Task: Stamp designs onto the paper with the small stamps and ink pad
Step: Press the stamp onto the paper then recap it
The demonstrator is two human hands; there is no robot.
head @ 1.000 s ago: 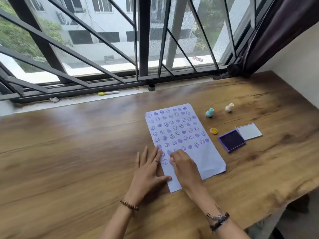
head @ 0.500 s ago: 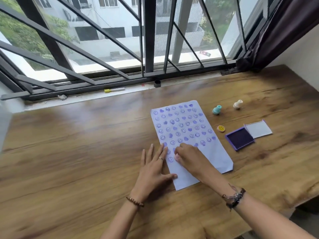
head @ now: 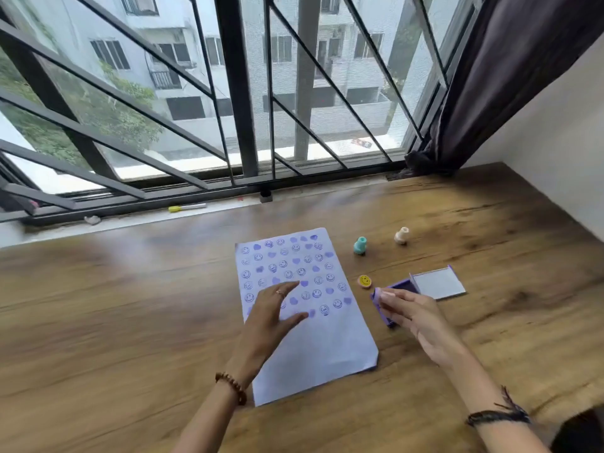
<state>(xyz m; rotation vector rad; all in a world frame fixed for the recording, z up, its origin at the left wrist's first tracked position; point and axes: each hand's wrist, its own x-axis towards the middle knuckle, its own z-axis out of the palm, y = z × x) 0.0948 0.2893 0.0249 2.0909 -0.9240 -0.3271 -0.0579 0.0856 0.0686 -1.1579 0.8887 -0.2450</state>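
A wooden table (head: 130,305) fills the near scene, with a yellow marker (head: 187,208) on the sill at its far edge. Toward the middle lies the paper (head: 327,341) — its far half covered in rows of purple smileys and hearts, its near half blank. The left hand (head: 269,317) rests flat on the paper's left part, fingers spread and gripping nothing. Right of the sheet, a teal stamp (head: 360,246) and a cream stamp (head: 401,235) stand farther back, well apart from a yellow smiley disc (head: 364,281) that lies just beside the paper's right edge. The right hand (head: 415,317) pinches a small purple stamp (head: 377,295) between thumb and fingertips, over the near corner of the open ink pad (head: 402,286) — contact with the pad cannot be told. The pad's pale lid (head: 438,282) lies open to its right.
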